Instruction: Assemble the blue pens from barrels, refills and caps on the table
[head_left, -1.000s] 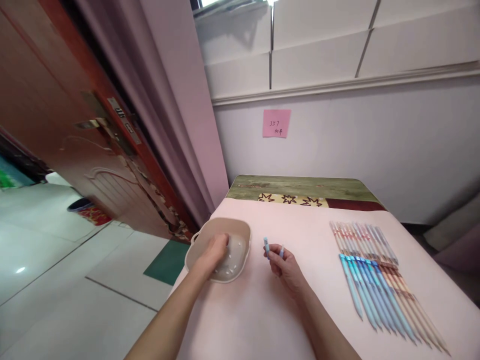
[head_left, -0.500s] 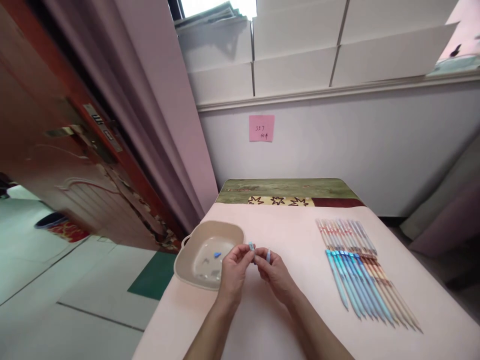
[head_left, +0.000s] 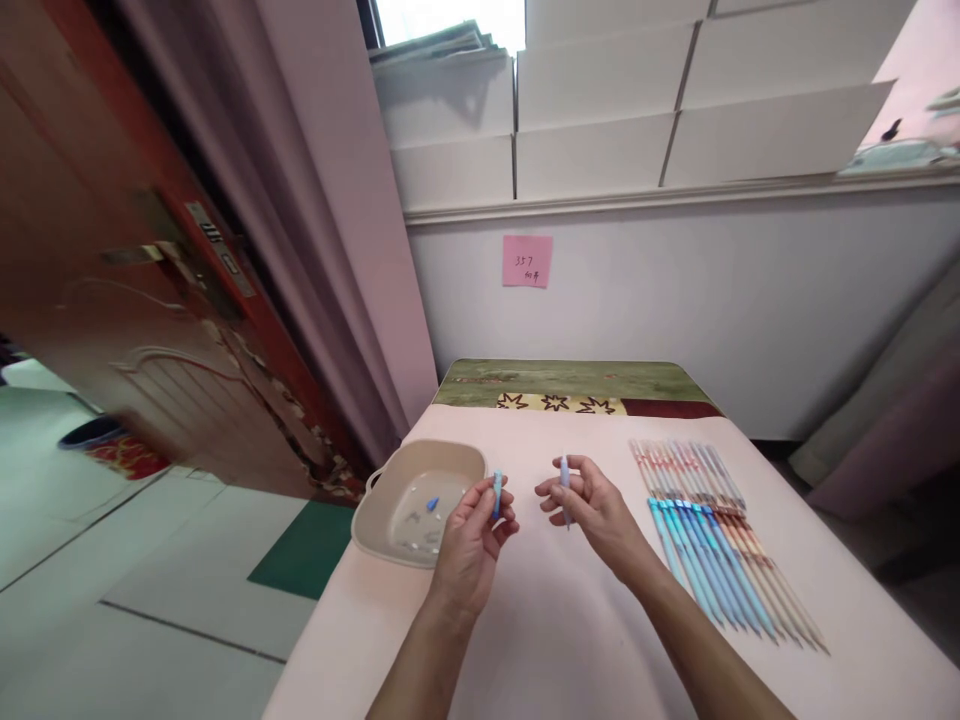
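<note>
My left hand (head_left: 476, 530) pinches a short blue pen piece (head_left: 497, 492) with a lighter end, upright between thumb and fingers. Across a small gap, my right hand (head_left: 596, 505) grips a slim pale lavender pen part (head_left: 565, 485) with a narrow tip pointing up. Just left of my left hand stands a beige basin (head_left: 365, 530). In it lie a small blue piece (head_left: 432, 504) and several clear or grey bits too small to make out. To the right, blue pens (head_left: 709, 570) lie side by side, with beige-brown pens (head_left: 772, 575) beyond them.
Behind those pens lies a row of pale pens with reddish marks (head_left: 679, 465). A pale pink cover (head_left: 525, 640) spreads over the table. A pink note (head_left: 527, 262) is stuck on the wall. A red-brown door (head_left: 150, 330) and purple curtain (head_left: 330, 250) stand at left.
My hands were together and have moved apart, the right one shifting to the right. Each now holds a separate pen piece. The view has shifted slightly.
</note>
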